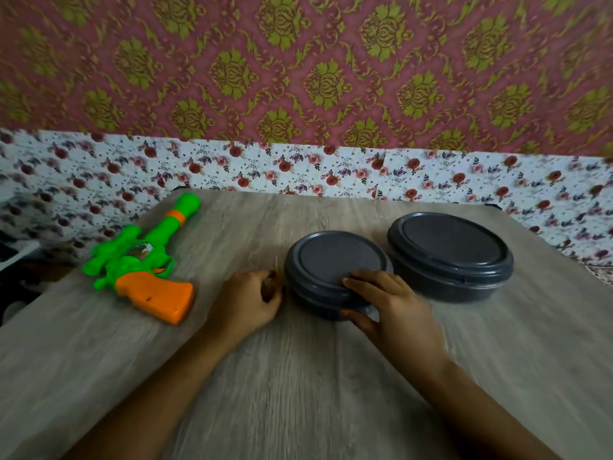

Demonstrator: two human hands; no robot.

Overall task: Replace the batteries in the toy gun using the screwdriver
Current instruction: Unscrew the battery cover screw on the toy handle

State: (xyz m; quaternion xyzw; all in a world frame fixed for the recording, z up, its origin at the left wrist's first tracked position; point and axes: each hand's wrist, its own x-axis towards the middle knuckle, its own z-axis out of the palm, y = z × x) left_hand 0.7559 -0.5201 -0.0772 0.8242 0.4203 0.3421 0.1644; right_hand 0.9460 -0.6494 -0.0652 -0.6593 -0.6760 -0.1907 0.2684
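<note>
A green and orange toy gun (pixel 146 260) lies on the wooden table (pixel 298 376) at the left, barrel pointing away from me. Near the middle stands a round dark grey container with its lid on (pixel 328 260). My right hand (pixel 388 303) grips its near right rim, fingers over the lid edge and thumb under it. My left hand (pixel 252 300) rests against the container's left side, fingers curled around a small thin object that I cannot make out. No screwdriver or batteries are plainly visible.
A second, larger dark grey lidded container (pixel 451 254) stands to the right of the first, close to it. A floral cloth (pixel 298 171) and patterned wall lie behind the table. The table's left edge runs near the gun.
</note>
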